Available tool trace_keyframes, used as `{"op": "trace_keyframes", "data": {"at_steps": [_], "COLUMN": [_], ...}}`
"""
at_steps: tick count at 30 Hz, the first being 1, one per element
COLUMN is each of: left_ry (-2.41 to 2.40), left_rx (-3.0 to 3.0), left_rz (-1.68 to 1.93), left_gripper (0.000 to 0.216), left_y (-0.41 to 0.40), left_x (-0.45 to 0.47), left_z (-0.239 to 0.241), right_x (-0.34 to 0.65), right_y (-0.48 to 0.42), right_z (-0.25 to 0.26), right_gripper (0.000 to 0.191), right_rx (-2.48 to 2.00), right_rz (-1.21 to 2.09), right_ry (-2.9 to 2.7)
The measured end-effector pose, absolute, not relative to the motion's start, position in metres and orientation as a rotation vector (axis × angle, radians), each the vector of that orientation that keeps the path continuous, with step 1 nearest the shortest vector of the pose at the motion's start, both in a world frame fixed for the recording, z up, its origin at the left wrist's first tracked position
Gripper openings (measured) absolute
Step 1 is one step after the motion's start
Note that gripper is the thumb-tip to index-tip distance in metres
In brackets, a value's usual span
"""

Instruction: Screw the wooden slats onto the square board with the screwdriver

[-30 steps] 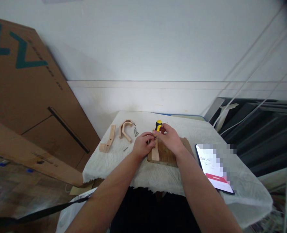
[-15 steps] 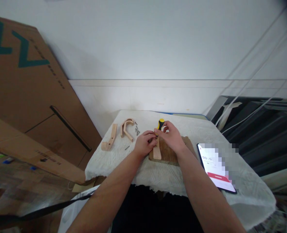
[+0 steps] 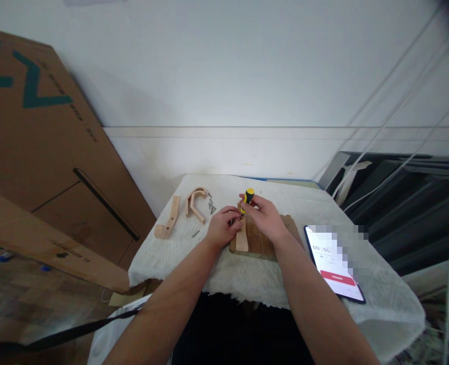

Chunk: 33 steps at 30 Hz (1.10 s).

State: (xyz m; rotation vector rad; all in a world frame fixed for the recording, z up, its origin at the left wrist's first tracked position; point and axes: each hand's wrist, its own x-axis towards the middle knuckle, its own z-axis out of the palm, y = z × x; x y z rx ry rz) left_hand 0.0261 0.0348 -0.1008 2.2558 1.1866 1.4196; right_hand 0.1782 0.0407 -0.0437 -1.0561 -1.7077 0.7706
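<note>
My right hand (image 3: pixel 265 219) grips a yellow and black screwdriver (image 3: pixel 247 197), held upright with its tip down over a pale wooden piece (image 3: pixel 242 239). That piece lies on a brown wooden board (image 3: pixel 261 242) on the white cloth. My left hand (image 3: pixel 222 227) is closed in a pinch right beside the screwdriver tip, fingers pressed on something small I cannot make out. Both hands touch at the top end of the pale piece.
To the left on the cloth-covered table (image 3: pixel 186 258) lie a straight wooden hook (image 3: pixel 166 221), a curved wooden hook (image 3: pixel 195 202) and several loose screws (image 3: pixel 211 206). A phone (image 3: pixel 334 263) with a lit screen lies at the right. Large cardboard boxes (image 3: pixel 38 152) lean at the left.
The screwdriver has risen in my right hand and now stands more upright, its handle clear above my fingers. My left hand has stayed pinched at the same spot.
</note>
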Motion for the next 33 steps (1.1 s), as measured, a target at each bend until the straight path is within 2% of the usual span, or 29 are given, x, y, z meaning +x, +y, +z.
{"op": "trace_keyframes", "data": {"at_steps": [13, 33], "left_ry": [1.167, 1.172], "left_rx": [2.252, 2.281], "left_rz": [1.45, 1.462], "left_gripper": [0.014, 0.017], "left_y": [0.0364, 0.0336], "left_x": [0.0258, 0.0259], "left_z": [-0.1024, -0.0994], "right_x": [0.1804, 0.1786], "right_y": [0.0427, 0.0453], "right_z": [-0.0462, -0.0486], "right_gripper": [0.024, 0.024], "right_rx": [-1.073, -1.126], "right_rz": [0.809, 0.546], "right_ry": [-1.675, -1.764]}}
